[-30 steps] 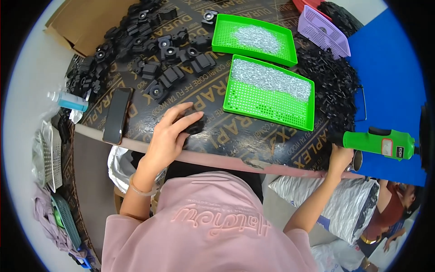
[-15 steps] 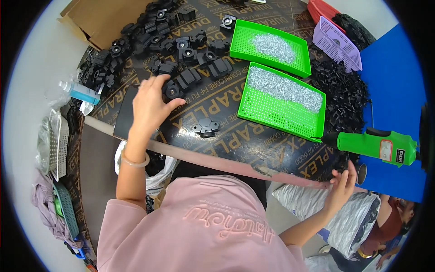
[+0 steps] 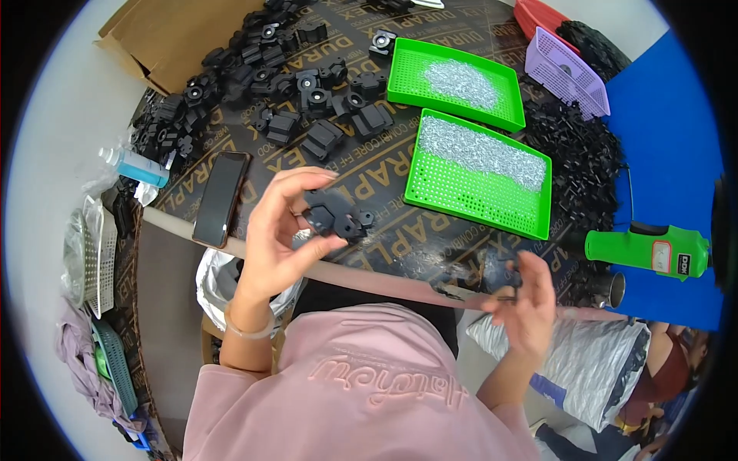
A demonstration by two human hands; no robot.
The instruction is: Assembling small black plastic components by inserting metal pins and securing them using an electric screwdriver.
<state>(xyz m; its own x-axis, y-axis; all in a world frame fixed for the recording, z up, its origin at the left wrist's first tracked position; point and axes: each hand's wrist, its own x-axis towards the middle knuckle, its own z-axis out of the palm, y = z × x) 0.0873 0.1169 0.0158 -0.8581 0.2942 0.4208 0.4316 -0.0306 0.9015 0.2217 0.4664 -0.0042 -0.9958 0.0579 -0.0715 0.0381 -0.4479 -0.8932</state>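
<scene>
Hand [image 3: 275, 234] (left) in C-curve around black part [image 3: 329, 213]

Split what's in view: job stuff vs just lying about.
Likely the job:
black part in the left hand
blurred dark piece at the right hand
larger black parts
silvery pieces in green trays
small black pieces
green power tool

Probably just lying about:
phone
blue bottle
lavender cloth

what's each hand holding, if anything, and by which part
Left hand: a black part, seemingly by its sides, between thumb and fingers. Right hand: a blurred dark piece near its fingertips; hold unclear.
</scene>
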